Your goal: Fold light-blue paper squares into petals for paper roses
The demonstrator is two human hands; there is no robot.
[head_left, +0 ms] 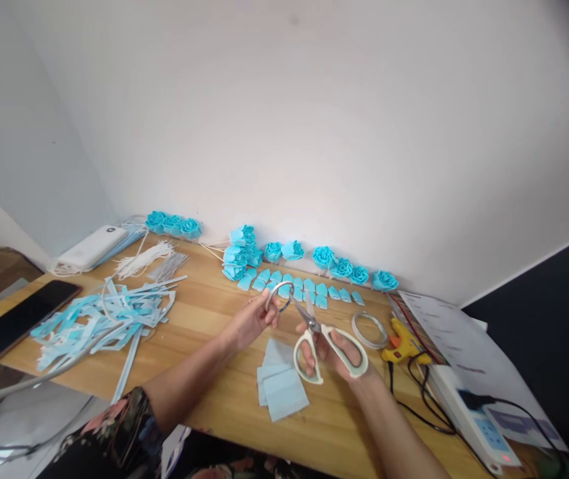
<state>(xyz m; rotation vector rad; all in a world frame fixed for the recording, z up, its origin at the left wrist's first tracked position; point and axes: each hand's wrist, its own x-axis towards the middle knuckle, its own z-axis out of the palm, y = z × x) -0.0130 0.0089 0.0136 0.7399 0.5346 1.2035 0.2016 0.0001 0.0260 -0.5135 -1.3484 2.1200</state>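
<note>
My left hand (259, 314) is closed on a thin ring-shaped roll of tape (280, 286), held up above the table. In my right hand (337, 349) is a pair of scissors (357, 362) with pale handles, fingers through the loops. The scissor blades are parted and point toward the roll; whether they touch it I cannot tell. Just behind both hands lie rows of small cut blue petal pieces (321, 291). Below the hands, several light-blue squares (285, 394) overlap on the wooden table (214, 392).
Blue fabric-like roses (324, 257) line the wall, with a stemmed bunch (237, 256) among them. Left are blue strips (109, 313), white strings (145, 259), a phone (19, 322) and a white device (92, 248). Right are another ring (355, 326), a yellow glue gun (404, 342) and a power strip (474, 419).
</note>
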